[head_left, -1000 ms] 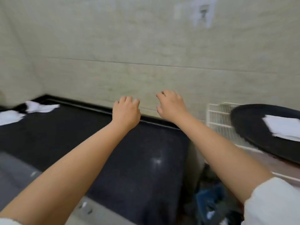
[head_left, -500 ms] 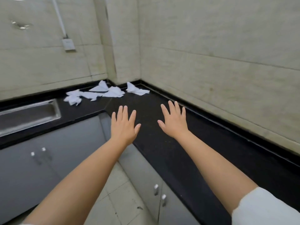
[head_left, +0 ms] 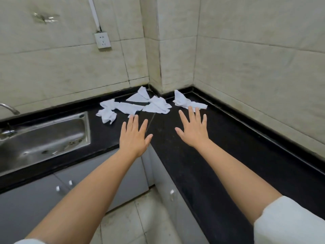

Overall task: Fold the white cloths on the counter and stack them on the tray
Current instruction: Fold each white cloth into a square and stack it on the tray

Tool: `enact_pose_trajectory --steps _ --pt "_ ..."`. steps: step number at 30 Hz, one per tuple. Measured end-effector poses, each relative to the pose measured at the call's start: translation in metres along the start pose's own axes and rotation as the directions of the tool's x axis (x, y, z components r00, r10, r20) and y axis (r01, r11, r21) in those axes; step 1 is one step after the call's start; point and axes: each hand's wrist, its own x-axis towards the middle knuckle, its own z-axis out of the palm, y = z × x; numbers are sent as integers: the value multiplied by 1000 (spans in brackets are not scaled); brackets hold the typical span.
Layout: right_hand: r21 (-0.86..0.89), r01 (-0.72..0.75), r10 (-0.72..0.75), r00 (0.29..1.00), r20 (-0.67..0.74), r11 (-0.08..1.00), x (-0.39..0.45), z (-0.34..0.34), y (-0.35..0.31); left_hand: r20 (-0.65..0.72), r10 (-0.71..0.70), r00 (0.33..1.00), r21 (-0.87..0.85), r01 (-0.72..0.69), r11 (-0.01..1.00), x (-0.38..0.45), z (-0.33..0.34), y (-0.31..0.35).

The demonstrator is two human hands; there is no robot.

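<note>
Several crumpled white cloths lie in the far corner of the black counter [head_left: 228, 138]: one at the left [head_left: 107, 114], one in the middle [head_left: 157, 105], one at the right [head_left: 186, 102]. My left hand [head_left: 134, 138] hovers with fingers spread, just short of the cloths and holding nothing. My right hand [head_left: 193, 131] is also spread flat, its fingertips close to the right cloth. The tray is out of view.
A steel sink [head_left: 44, 138] with a tap [head_left: 10, 109] is set in the counter at the left. Grey cabinet doors [head_left: 35, 199] run below. A wall socket [head_left: 102, 40] hangs above. Tiled walls close the corner.
The view has swung left from the tray to the counter corner. Both hands went from curled to spread and have come nearer to the cloths.
</note>
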Motion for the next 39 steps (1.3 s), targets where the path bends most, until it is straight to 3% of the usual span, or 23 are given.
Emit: enact_pose_trajectory --steps 7,14,19,25,34,39 --pt "-6 49 -48 997 66 999 118 61 -41 57 -82 995 -26 83 996 107 59 -87" --pt "-27 -4 7 994 111 1000 252 128 -100 105 -37 994 -73 45 996 232 129 -192" --pt "-18 -13 17 975 220 1000 338 181 -153 174 -18 985 -112 38 993 303 177 -258" --pt "17 -62 51 933 356 998 404 251 -180 312 21 950 -167 33 985 362 227 -287" --pt "11 -225 210 926 313 974 503 322 -173 435 6 900 -152 67 986 388 276 -314" --pt "-46 -238 242 931 275 970 517 321 -166 408 41 912 -205 48 978 417 277 -306"
